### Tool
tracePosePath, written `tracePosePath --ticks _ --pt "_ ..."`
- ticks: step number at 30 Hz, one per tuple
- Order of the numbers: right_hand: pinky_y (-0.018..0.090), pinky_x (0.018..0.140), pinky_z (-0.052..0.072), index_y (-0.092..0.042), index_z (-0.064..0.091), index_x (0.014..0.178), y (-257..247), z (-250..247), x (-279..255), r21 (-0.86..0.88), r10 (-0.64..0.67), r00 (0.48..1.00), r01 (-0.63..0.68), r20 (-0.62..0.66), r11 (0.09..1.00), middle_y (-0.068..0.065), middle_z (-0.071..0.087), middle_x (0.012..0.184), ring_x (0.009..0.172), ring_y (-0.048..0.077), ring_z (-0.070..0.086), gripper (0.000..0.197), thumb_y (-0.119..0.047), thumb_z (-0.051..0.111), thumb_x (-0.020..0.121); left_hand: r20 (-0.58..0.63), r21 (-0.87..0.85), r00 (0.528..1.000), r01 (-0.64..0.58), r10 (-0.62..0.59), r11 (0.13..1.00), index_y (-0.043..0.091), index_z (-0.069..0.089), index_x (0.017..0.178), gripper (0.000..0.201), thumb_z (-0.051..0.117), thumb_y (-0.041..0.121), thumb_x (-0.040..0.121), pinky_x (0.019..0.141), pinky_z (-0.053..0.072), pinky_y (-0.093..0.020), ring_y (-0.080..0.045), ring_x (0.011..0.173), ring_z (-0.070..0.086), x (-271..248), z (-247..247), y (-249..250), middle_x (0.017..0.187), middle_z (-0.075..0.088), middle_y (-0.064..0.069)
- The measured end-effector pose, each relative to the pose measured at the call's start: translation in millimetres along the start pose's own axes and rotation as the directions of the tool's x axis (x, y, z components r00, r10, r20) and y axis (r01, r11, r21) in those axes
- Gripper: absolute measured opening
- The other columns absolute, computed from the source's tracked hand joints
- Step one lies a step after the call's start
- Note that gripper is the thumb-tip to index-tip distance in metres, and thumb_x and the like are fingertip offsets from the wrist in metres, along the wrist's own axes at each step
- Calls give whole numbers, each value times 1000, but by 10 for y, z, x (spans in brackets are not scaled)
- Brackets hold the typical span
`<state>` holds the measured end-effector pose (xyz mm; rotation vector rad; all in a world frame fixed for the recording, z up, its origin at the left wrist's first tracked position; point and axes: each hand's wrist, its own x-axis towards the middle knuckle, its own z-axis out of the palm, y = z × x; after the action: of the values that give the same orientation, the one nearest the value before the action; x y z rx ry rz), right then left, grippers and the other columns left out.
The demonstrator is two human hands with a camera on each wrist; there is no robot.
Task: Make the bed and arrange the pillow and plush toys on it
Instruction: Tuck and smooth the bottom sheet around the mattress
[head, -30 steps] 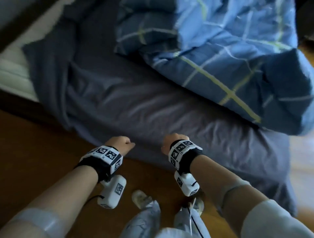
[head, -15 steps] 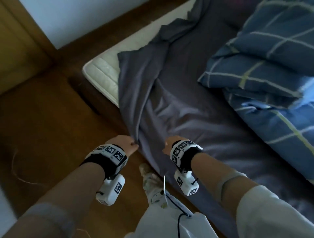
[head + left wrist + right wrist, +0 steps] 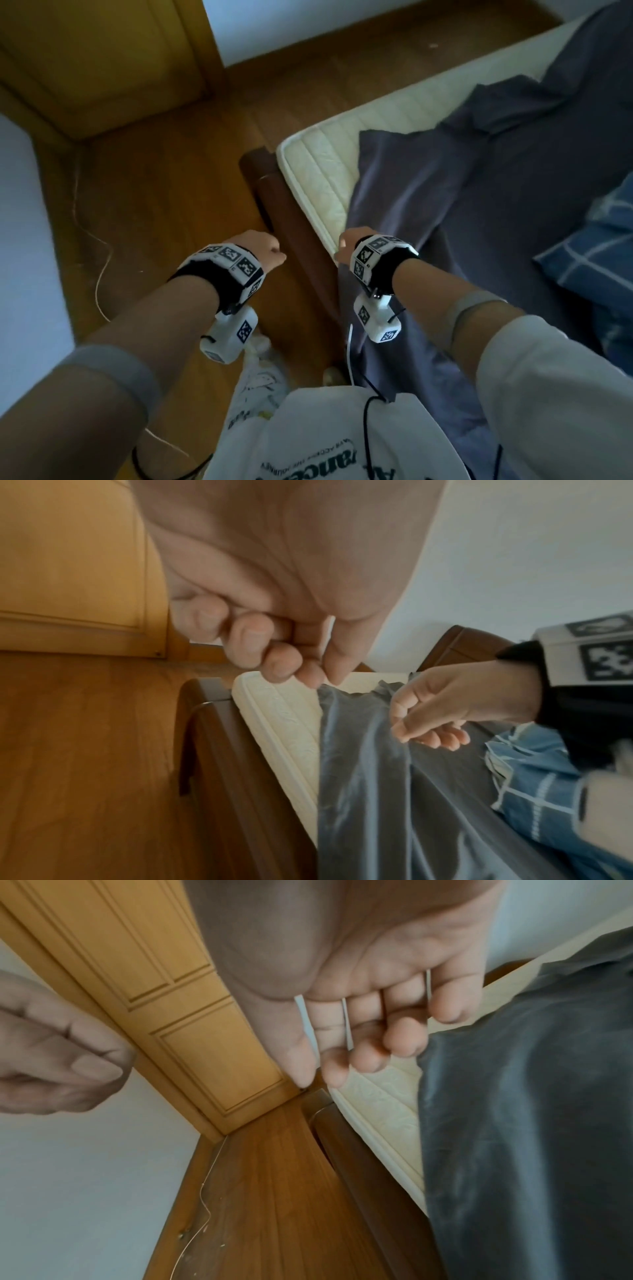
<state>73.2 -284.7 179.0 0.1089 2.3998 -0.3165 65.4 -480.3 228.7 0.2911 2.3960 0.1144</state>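
Observation:
A grey-blue sheet [image 3: 479, 205] lies rumpled on the bed and leaves the cream mattress corner [image 3: 325, 164] bare. A blue checked duvet [image 3: 589, 250] is bunched at the right edge. My left hand [image 3: 265, 250] hovers over the wooden bed frame [image 3: 291, 222]; in the left wrist view the left hand [image 3: 291, 656] has its fingers curled into the palm and holds nothing. My right hand [image 3: 344, 245] hangs above the mattress edge beside the sheet's border; the right wrist view shows the right hand [image 3: 359, 1042] with fingers loosely bent and nothing in them. No pillow or plush toy is in view.
Wooden floor runs along the bed's left side, with a thin cord [image 3: 99, 267] lying on it. A wooden door [image 3: 102, 61] and white walls close the far corner. My legs stand right against the bed frame.
The view has swung left to the bare mattress corner. My left hand has let go of the sheet edge it pinched and now hangs off the bed; the right hand followed toward the corner.

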Motion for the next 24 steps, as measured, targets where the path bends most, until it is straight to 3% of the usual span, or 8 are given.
tracePosePath --ticks 3,7,9,11,14,17,21,24 --pt "31 68 43 -10 59 103 -373 -232 502 -21 21 1000 -21 12 1000 5 57 91 79 26 56 29 -35 53 89 -5 -41 1000 11 -12 999 17 50 70 32 43 38 94 54 34 -25 -14 58 46 416 -320 -435 64 47 0" --pt "29 61 42 -13 58 84 -856 -553 1071 -57 87 996 -86 14 995 1 57 86 68 21 55 21 -34 56 88 -7 -77 1000 -13 12 997 13 49 79 24 44 32 94 53 29 -25 -17 63 43 878 -908 -943 71 47 -4" --pt "27 58 42 -14 60 88 -1059 -739 1292 -10 127 992 -127 14 992 1 60 88 64 19 53 20 -33 56 87 33 -23 998 -54 55 998 14 49 81 23 44 32 94 53 28 -24 -18 65 43 1074 -1214 -1144 75 47 -5" --pt "27 64 43 -11 61 102 -1204 -941 1493 81 151 988 -150 -11 985 4 59 96 72 20 54 27 -33 52 90 31 41 994 -106 105 993 16 47 81 21 44 33 93 53 27 -24 -18 65 42 1342 -1510 -1247 76 46 -4" --pt "29 77 44 -11 58 115 -1273 -1149 1671 202 198 979 -185 -44 962 6 58 116 95 24 57 32 -31 48 93 70 123 980 -195 187 973 14 48 81 25 43 34 95 58 32 -27 -19 70 44 1785 -1873 -1116 76 46 -5" --pt "32 85 45 -8 58 117 -1144 -1283 1808 350 292 956 -276 5 895 9 59 120 109 28 57 36 -33 50 93 140 194 938 -339 317 920 11 53 83 29 41 33 96 69 37 -28 -22 80 50 2230 -2079 -721 80 53 -6" --pt "34 88 46 -6 60 115 -739 -1398 2084 484 419 905 -399 74 779 11 61 118 108 29 58 37 -34 50 93 246 274 872 -480 422 833 11 51 82 27 42 32 96 57 33 -26 -23 76 47 2746 -2180 -252 69 47 -4" --pt "34 88 48 -5 59 116 -407 -1443 2382 609 511 853 -462 106 645 13 62 119 108 29 59 34 -28 51 92 316 332 850 -514 421 791 10 52 83 28 43 32 96 64 35 -27 -24 77 49 3141 -2255 -49 66 45 -2"
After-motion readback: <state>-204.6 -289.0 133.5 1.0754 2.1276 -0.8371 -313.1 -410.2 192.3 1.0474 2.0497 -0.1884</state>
